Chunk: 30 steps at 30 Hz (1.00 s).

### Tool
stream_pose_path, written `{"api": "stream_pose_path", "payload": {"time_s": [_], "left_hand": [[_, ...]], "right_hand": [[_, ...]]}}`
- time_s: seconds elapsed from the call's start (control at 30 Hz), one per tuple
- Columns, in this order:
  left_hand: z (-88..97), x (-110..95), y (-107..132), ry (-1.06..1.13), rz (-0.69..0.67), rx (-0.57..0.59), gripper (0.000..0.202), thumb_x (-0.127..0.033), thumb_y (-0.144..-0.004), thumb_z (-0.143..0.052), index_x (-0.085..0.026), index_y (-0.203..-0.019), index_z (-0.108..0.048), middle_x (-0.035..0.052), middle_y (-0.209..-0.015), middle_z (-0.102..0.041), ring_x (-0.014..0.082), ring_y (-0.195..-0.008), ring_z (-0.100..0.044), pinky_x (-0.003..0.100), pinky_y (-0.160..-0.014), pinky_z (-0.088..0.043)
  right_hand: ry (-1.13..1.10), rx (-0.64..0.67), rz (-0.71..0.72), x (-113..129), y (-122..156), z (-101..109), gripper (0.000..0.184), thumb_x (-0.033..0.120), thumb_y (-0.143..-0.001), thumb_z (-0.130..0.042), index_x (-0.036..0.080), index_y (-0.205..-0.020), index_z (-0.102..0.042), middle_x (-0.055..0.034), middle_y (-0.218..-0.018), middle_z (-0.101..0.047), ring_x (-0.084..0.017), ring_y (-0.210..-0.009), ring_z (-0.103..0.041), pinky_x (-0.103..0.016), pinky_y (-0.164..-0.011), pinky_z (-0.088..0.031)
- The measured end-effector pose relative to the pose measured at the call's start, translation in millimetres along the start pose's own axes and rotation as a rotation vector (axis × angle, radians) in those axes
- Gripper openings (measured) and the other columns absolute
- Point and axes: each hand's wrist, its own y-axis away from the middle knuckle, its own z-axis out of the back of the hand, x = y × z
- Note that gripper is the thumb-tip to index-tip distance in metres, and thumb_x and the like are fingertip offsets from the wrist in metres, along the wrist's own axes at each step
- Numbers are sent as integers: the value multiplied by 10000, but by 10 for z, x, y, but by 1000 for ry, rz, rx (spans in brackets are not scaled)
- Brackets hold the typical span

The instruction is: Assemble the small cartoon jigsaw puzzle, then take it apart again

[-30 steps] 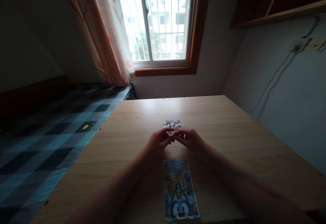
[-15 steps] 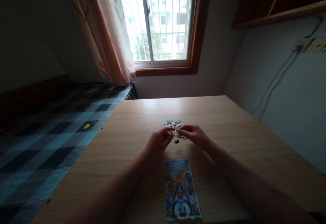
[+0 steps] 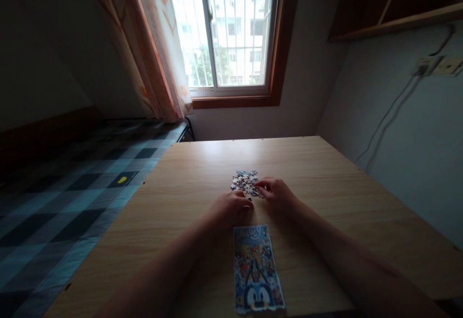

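A small heap of loose jigsaw pieces (image 3: 245,180) lies in the middle of the wooden table (image 3: 325,187). My left hand (image 3: 231,205) rests on the table just in front of the heap, fingers curled down over a dark piece that is mostly hidden. My right hand (image 3: 277,193) sits at the heap's right edge, its fingertips pinched on pieces there. A finished strip of colourful puzzle with a blue cartoon face (image 3: 257,269) lies near the table's front edge, between my forearms.
A bed with a blue checked cover (image 3: 72,183) stands to the left of the table. Behind the table are a window (image 3: 231,33) and a curtain (image 3: 152,52). A cable (image 3: 390,110) hangs down the right wall below a shelf (image 3: 394,9).
My left hand has dropped from the heap toward me, onto the single dark piece that lay on the table. My right hand has stayed at the heap's right edge.
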Motion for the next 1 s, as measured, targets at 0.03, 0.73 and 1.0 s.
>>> {"api": "stream_pose_path", "payload": {"time_s": [0.03, 0.73, 1.0], "left_hand": [[5, -5, -2, -26, 18, -3, 203, -189, -861, -597, -273, -918, -774, 40, -869, -662, 158, -715, -616, 261, -691, -477], [-126, 313, -65, -305, 386, 64, 953, -756, -826, -488, -190, -1563, -278, 174, -1614, -256, 359, -1500, -191, 538, -1203, -122], [-154, 359, -288, -301, 364, 87, 1007, -789, -805, -481, -212, -1583, -203, 175, -1632, -197, 357, -1510, -151, 591, -1193, -114]], "right_hand": [[27, 1, 1, -10, 1, -13, 237, 194, -863, -597, 207, -1042, -751, -56, -939, -713, -173, -829, -624, -280, -786, -476], [310, 303, -189, -76, -36, -2, 845, 489, -875, -546, 117, -1574, -250, -131, -1618, -220, -356, -1513, -112, -585, -1206, -54], [221, 247, -51, -161, -54, -124, 823, 385, -860, -543, 176, -1584, -211, -133, -1579, -325, -331, -1479, -260, -611, -1192, -87]]}}
